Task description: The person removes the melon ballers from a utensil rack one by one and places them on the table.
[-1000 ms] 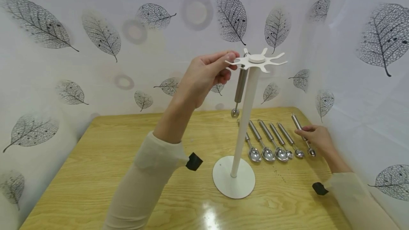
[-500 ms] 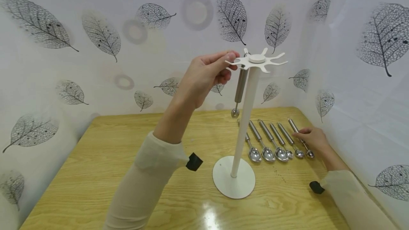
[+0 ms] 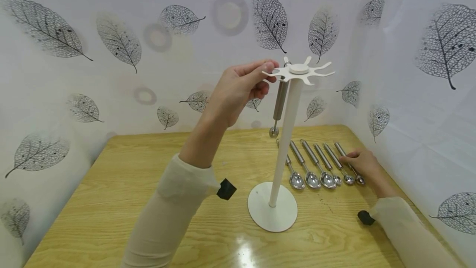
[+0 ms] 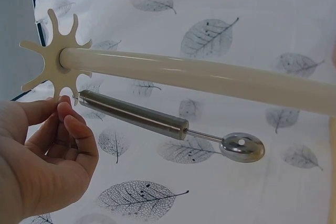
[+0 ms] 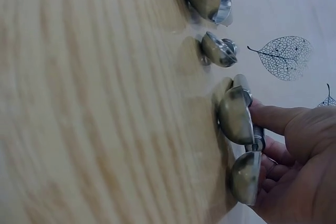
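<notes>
A white stand (image 3: pixel 286 144) has a round base and a top ring of curved hook arms. My left hand (image 3: pixel 236 88) pinches one arm of that ring between thumb and fingertips. From a neighbouring arm hangs a steel melon baller (image 3: pixel 279 104), bowl down; the left wrist view shows its bowl (image 4: pixel 243 147) clear of my fingers. At the right of the table, my right hand (image 3: pixel 364 163) pinches the handle of the rightmost small melon baller (image 3: pixel 339 149), which lies on the wood. Part of this handle is hidden by my fingers.
Several steel scoops (image 3: pixel 312 180) of different sizes lie in a row to the left of my right hand, bowls towards me. The wooden table (image 3: pixel 111 202) meets a leaf-patterned curtain (image 3: pixel 204 49) at the back and right. Small dark specks lie near the scoops.
My right hand has drawn the rightmost melon baller left and slightly towards me, closer to the row. My left hand and the stand have stayed in place.
</notes>
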`<state>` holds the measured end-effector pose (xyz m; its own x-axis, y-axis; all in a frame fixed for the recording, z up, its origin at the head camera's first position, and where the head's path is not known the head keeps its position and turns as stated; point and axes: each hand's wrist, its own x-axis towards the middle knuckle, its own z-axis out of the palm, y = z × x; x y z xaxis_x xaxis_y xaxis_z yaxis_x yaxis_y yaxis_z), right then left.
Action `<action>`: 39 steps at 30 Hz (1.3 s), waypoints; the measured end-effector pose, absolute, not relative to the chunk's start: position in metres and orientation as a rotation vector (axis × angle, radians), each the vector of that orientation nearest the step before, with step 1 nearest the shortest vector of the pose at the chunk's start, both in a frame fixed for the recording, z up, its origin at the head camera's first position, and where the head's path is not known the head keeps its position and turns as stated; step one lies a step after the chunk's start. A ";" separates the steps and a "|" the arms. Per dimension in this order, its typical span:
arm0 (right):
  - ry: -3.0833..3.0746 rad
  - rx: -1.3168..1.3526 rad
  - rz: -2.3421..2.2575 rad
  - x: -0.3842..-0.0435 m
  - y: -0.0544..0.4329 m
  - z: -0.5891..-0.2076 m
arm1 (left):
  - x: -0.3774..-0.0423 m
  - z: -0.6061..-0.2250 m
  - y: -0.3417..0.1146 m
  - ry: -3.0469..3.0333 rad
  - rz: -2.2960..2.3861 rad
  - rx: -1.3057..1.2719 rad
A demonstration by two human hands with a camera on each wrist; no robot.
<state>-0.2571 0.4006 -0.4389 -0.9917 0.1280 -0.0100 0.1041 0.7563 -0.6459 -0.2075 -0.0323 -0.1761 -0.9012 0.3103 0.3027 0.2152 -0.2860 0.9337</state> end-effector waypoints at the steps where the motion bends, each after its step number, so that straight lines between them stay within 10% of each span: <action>1: -2.925 -0.187 1.035 -0.257 0.401 -0.439 | -0.208 -0.176 -0.032 1.839 2.377 0.676; 39: -2.936 -0.197 0.826 -0.261 0.397 -0.446 | -0.208 -0.177 -0.032 1.829 2.388 0.675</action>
<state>-0.2608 0.3969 -0.4464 -0.9881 0.1464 0.0471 0.1004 0.8459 -0.5238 -0.2075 -0.0321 -0.1768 -0.9025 0.3053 0.3038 0.2139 -0.2946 0.9314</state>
